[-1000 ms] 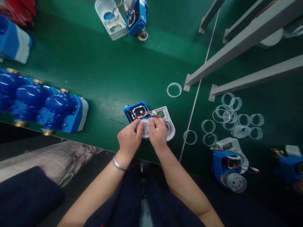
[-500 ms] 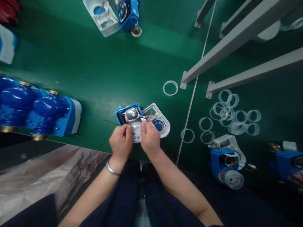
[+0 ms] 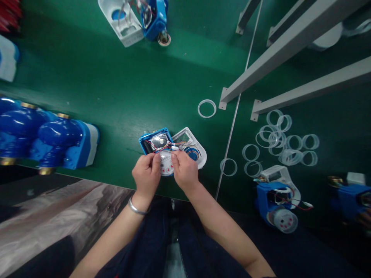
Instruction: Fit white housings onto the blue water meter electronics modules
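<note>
Both hands grip a round white dial unit (image 3: 166, 163) with red marks at the near edge of the green table (image 3: 124, 88). My left hand (image 3: 146, 175) pinches its left side and my right hand (image 3: 184, 172) pinches its right side. Just beyond the dial lies an open blue meter housing (image 3: 153, 139) with red and black wires, and a white cover (image 3: 189, 146) with a small display lies beside it on the right. A metal bangle circles my left wrist.
Blue meter bodies (image 3: 58, 141) line the left edge. Several clear rings (image 3: 285, 141) lie to the right, one ring (image 3: 206, 108) farther back. Another open meter (image 3: 276, 200) sits near right, one more (image 3: 139, 19) at the far side. Grey frame bars (image 3: 290, 34) cross the upper right.
The hands and dial unit have stayed together over the open housing; the view has shifted slightly, and the dial now shows more between the thumbs.
</note>
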{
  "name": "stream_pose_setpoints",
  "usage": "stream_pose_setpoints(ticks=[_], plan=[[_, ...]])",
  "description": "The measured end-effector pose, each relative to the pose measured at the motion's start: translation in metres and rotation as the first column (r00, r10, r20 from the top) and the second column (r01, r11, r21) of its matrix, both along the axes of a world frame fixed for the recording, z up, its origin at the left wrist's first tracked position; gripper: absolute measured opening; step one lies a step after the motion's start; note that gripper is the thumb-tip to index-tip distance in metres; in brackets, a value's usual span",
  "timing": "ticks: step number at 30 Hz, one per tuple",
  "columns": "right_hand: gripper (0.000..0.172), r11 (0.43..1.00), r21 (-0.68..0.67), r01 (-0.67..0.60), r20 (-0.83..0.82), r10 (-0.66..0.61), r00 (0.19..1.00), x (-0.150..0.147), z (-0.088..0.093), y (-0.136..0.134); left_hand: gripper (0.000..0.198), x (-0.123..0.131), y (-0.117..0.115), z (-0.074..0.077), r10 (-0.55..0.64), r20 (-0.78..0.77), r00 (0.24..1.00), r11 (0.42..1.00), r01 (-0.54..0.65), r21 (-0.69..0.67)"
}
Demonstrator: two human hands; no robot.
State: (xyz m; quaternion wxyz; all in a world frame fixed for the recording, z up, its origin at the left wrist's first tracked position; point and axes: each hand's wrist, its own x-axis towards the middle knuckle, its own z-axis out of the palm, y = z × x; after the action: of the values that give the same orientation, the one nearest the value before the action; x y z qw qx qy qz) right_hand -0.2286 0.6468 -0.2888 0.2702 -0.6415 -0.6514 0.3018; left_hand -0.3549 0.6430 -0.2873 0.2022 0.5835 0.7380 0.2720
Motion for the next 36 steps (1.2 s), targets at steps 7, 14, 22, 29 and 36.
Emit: stream_pose_setpoints(ticks=[7,14,22,29,36], plan=[[0.032,0.95,-0.074,0.302,0.415,-0.246,0.876,0.046,0.006,-0.003,0.029,-0.001,0.002,-0.002,0.006,0.017,1.0,1.0,-0.005,-0.01],[0.013,0.945,-0.28,0.167,0.273,-0.088,0.958,0.063,0.01,0.026,0.024,-0.012,0.003,0.007,-0.026,0.045,0.999,0.984,0.034,-0.173],[0.019,0.756,-0.624,0.197,-0.645,-0.641,0.415,0.051,0.015,0.041,0.016,-0.035,0.052,0.049,-0.155,-0.039,0.987,0.987,0.157,0.042],[0.016,0.678,-0.684,0.269,-0.675,-0.728,0.118,0.024,0.007,0.038,0.023,0.009,0.138,0.021,-0.808,-0.029,0.588,0.548,0.733,-0.402],[0.014,0.693,-0.618,0.372,-0.521,-0.715,0.466,0.006,0.01,0.045,0.03,0.038,0.17,0.009,-0.832,0.404,0.38,0.081,0.804,-0.59]])
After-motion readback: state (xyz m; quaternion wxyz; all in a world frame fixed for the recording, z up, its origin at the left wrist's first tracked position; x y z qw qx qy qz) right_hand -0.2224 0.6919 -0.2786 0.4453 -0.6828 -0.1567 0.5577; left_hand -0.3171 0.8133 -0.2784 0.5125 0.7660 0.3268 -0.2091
